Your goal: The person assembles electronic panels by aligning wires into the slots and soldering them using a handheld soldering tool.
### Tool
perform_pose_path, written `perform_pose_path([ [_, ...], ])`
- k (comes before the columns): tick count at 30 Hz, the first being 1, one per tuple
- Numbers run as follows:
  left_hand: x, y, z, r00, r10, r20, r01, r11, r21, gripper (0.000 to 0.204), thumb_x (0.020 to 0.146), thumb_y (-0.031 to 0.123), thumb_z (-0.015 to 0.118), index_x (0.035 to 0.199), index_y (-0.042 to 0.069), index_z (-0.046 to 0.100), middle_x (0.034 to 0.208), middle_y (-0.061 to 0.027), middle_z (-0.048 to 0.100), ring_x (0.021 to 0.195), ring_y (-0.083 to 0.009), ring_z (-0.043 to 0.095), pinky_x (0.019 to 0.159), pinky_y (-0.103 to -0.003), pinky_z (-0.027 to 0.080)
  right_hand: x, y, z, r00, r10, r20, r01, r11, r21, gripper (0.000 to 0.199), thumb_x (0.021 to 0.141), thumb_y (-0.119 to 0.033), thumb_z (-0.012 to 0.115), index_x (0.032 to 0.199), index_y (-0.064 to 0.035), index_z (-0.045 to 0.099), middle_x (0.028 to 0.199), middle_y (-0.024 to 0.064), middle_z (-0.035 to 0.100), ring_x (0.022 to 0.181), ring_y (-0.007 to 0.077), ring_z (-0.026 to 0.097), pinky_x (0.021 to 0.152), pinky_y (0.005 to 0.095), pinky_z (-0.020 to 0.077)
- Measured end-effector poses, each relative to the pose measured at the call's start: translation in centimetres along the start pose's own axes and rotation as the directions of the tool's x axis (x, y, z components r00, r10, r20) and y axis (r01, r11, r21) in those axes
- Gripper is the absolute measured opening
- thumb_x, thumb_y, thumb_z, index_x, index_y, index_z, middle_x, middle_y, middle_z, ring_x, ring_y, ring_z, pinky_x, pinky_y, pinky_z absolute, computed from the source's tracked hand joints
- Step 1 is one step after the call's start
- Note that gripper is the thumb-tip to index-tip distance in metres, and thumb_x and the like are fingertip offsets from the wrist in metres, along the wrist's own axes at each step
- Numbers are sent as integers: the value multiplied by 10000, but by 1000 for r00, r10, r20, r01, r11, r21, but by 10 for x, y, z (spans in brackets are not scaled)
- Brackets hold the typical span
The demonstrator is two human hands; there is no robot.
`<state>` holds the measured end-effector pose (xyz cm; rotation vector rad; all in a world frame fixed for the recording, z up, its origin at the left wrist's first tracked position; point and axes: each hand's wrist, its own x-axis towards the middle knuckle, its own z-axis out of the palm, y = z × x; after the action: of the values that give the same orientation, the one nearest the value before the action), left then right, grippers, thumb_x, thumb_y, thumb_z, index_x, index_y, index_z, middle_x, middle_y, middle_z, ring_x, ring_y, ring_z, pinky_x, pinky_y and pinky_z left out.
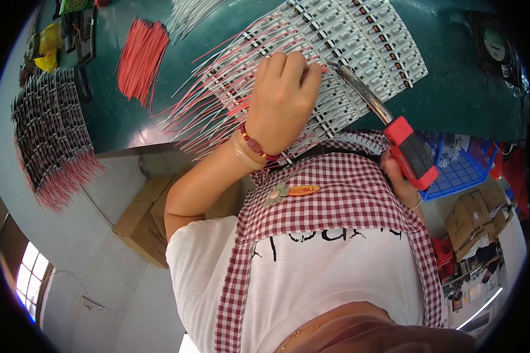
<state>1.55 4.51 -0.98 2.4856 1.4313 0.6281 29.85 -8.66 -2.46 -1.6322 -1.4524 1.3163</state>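
A soldering iron with a red and black handle is in my right hand, which is partly hidden behind the handle. Its metal shaft slants up and left, and the tip is over a panel of small white circuit boards, close to the fingers of my left hand. Those fingers are pinched together over the panel. A bit of red wire shows at their tips. Many red and white wires fan out leftward from the boards, passing under my left hand and wrist.
A bundle of red wires and a bundle of white wires lie on the green tabletop. At the far left hangs a wired board stack. A black round device sits at right. Below it are a blue basket and cardboard boxes.
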Motion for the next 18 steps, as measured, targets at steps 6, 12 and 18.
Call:
perform_pose_path([
  [6, 0, 1, 0, 1000, -2, 0, 2, 1000, 15, 252, 744, 18, 640, 990, 35, 691, 834, -67, 528, 783, -237, 531, 699, -356, 434, 7, -14, 0, 983, -183, -6, 180, 973, -145, 233, 779, -157, 758, 946, -9, 692, 875, 126, 662, 700, 277, 651, 606, 348, 506],
  [12, 0, 2, 3, 1000, -14, -4, 14, 1000, 21, 244, 738, 4, 652, 976, 31, 700, 823, -66, 532, 781, -236, 534, 698, -361, 438, 11, -18, 4, 987, -161, -13, 159, 984, -84, 231, 790, -158, 753, 952, -6, 691, 876, 131, 665, 714, 276, 655, 615, 348, 509],
  [18, 1, 1, 1, 1000, -12, -22, 12, 1000, 11, 234, 739, 7, 657, 966, 36, 703, 820, -63, 536, 780, -236, 536, 697, -358, 440, -5, 1, -4, 996, -72, -55, 69, 996, -56, 231, 818, -164, 744, 963, 5, 680, 890, 128, 663, 728, 252, 652, 643, 332, 508],
])
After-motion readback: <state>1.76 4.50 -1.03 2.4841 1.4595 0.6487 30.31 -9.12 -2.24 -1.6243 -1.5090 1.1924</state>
